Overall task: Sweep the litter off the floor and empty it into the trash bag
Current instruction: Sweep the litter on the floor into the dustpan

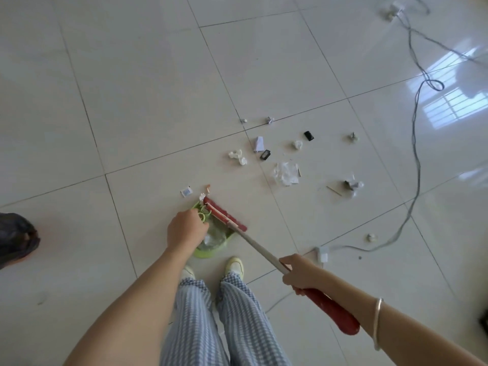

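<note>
Fingers of the right hand (299, 274) are wrapped shut around the pale metal shaft of the red-headed broom (225, 216), just above its red plastic grip, while the fingers of the left hand (186, 229) are curled closed on the looped handle of the lime-green plastic dustpan (211, 248).

Glossy white ceramic floor tiles (132, 88) with dark grout lines fill the view. At the left edge lies the dark crumpled plastic trash bag (15, 237), well apart from the dustpan. A long grey cable (416, 143) winds down the right side to a white plug block near the right hand. The dustpan rests on the floor just ahead of two pale shoes, with clear crumpled plastic inside it; the broom head sits across its far edge, touching it.

Beyond the broom the litter is scattered: a clear crumpled wrapper (286, 173), a grey foil wad (353, 184), white tissue balls (237, 156), two small black pieces, a thin wooden stick, and a small white sachet (186, 191) just beside the dustpan's far tip.
</note>
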{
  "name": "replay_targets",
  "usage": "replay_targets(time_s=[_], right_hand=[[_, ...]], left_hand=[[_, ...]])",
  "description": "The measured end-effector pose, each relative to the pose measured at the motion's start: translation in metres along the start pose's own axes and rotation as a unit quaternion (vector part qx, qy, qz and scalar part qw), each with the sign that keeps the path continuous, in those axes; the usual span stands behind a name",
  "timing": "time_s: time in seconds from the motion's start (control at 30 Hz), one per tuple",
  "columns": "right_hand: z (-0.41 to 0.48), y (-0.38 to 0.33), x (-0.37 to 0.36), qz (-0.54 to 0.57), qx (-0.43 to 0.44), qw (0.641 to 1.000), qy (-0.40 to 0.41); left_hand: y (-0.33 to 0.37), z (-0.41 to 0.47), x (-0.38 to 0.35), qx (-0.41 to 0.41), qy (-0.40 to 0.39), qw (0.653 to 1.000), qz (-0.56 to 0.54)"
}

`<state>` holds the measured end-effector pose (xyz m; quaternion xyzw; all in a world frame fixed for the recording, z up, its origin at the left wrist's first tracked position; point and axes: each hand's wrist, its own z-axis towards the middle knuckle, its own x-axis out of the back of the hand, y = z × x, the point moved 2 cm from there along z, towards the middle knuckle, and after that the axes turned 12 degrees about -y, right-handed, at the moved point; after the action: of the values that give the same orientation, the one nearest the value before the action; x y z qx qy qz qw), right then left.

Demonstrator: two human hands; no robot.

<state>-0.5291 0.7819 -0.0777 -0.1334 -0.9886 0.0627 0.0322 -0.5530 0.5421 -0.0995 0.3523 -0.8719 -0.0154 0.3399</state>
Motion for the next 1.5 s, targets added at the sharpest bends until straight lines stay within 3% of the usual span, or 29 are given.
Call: replay_targets(time_s=[0.33, 0.63, 0.73, 0.97, 1.1, 1.23, 1.33, 1.5], right_hand=[[-0.025, -0.009, 0.07, 0.004, 0.016, 0.997, 0.081], [0.014, -0.084, 0.113, -0.034, 0.029, 0.992, 0.116], [0.032, -0.112, 0.11, -0.037, 0.026, 0.993, 0.112], [0.071, -0.165, 0.073, -0.168, 0.0, 0.982, 0.083], [0.068, -0.163, 0.042, -0.25, -0.004, 0.966, 0.067], [0.051, -0.145, 0.007, -0.288, 0.013, 0.957, 0.001], [0.035, -0.14, -0.005, -0.255, 0.024, 0.966, -0.037], [0.013, -0.131, 0.0, -0.156, 0.031, 0.987, -0.013]], left_hand=[[-0.024, -0.018, 0.012, 0.038, 0.018, 0.997, -0.066], [-0.083, -0.041, 0.02, 0.095, 0.07, 0.979, -0.166], [-0.105, -0.042, 0.026, 0.126, 0.091, 0.971, -0.182], [-0.137, -0.029, 0.032, 0.157, 0.09, 0.969, -0.171], [-0.147, -0.022, 0.041, 0.145, 0.086, 0.973, -0.159], [-0.152, -0.015, 0.05, 0.12, 0.086, 0.976, -0.159], [-0.157, -0.015, 0.053, 0.102, 0.088, 0.979, -0.153], [-0.174, -0.023, 0.061, 0.08, 0.071, 0.988, -0.111]])
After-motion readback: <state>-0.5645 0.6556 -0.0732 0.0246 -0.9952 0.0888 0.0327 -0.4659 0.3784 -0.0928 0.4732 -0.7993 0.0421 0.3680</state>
